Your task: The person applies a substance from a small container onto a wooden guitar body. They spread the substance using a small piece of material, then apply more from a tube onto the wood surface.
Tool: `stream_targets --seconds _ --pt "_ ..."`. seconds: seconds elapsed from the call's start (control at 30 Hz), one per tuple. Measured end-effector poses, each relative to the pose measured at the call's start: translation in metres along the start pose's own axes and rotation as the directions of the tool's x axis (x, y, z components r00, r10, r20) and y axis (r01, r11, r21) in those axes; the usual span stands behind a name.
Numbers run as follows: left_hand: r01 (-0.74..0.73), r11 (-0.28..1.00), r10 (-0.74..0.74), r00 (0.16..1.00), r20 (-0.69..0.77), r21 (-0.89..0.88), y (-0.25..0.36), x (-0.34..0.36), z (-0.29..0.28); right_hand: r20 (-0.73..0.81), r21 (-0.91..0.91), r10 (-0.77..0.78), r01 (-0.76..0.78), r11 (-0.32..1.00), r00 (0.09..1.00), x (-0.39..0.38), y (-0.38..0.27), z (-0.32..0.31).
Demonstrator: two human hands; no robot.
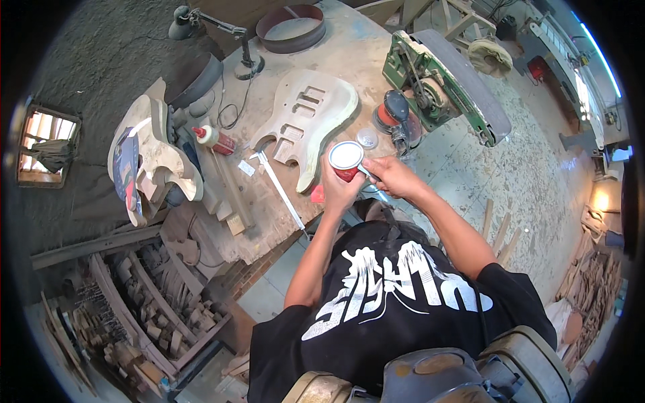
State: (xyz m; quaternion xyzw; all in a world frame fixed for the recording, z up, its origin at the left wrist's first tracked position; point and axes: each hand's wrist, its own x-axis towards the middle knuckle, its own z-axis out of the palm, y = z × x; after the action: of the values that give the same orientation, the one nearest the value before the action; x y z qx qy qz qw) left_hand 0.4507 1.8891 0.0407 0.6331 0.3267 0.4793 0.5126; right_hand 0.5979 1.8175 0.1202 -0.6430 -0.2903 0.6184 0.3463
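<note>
My left hand [339,193] is wrapped round a small red tin can [347,174], its open top showing pale paste inside a white rim. My right hand [398,177] pinches a slim, light-coloured tool [367,172] against the can's side near the rim; its exact kind is hidden by the fingers. Just beyond both hands lies an unpainted wooden guitar body [322,101] with cut-out pockets. A round silvery lid [367,138] rests close to the can. Beside my left wrist is a small red piece [317,194].
An orange and black sander [393,111] and a green belt-sanding machine [437,94] stand at the right. A caliper [281,191], a glue bottle [216,140] and stacked guitar bodies [158,158] are at the left. Behind them are a desk lamp [248,66] and a metal ring [291,41].
</note>
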Motion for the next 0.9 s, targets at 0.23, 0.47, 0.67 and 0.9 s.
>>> stream_targets --seconds 0.23,0.47,0.67,0.9 --pt "0.011 0.97 -0.013 1.0 0.006 0.241 -0.002 -0.002 -0.009 -0.045 -0.086 -0.049 0.045 0.995 0.998 -0.005 -0.008 0.002" --pt "0.072 0.995 -0.07 0.997 -0.022 0.065 0.009 0.0 -0.004 -0.014 -0.064 -0.018 0.018 0.998 1.0 -0.01 -0.011 0.004" --pt "0.085 0.993 -0.081 0.995 -0.05 0.086 0.017 -0.001 -0.002 -0.01 -0.036 -0.018 0.017 0.999 1.0 -0.012 -0.011 0.004" --pt "0.068 0.996 -0.066 0.998 -0.024 0.064 0.017 -0.005 0.0 -0.02 -0.063 -0.027 0.026 0.998 0.999 -0.015 -0.014 0.007"
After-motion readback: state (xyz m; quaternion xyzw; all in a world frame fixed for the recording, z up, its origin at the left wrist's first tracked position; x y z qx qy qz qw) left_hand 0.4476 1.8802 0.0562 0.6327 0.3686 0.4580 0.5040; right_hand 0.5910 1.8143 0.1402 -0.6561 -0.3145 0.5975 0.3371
